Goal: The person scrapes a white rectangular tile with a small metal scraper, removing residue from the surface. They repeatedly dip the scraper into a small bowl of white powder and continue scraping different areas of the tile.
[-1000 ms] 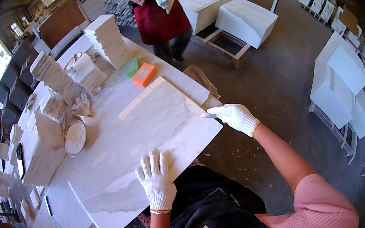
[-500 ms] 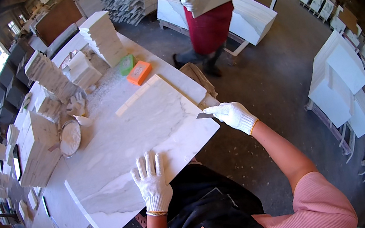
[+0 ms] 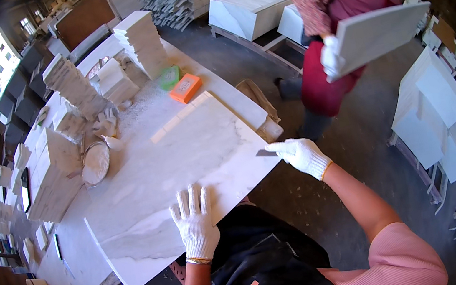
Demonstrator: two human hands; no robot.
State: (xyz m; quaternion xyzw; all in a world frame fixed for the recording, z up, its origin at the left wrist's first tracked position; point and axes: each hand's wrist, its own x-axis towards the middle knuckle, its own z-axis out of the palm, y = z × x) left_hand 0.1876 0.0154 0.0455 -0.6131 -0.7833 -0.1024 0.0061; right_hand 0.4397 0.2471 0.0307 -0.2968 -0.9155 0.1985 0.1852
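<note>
A large white marble slab (image 3: 178, 168) with grey veining lies flat on the worktable, its near edge in front of me. My left hand (image 3: 195, 224), in a white knit glove, rests on the slab by that edge with its fingers spread. Also gloved, my right hand (image 3: 304, 158) is closed round a small, flat grey scraper blade (image 3: 266, 153). The blade's end is at the slab's right corner; whether it touches the surface I cannot tell.
An orange box (image 3: 186, 88), a green block (image 3: 170, 78), a round dish of white powder (image 3: 96, 163) and stacked tiles (image 3: 141, 44) stand on the table. At the right, a co-worker in a red apron (image 3: 319, 80) carries a pale slab (image 3: 381, 37). Slabs (image 3: 423, 111) lean on a rack.
The co-worker has come closer and to the right with the carried slab. My right hand and the blade have shifted slightly down along the slab's right corner. My left hand stays flat on the slab.
</note>
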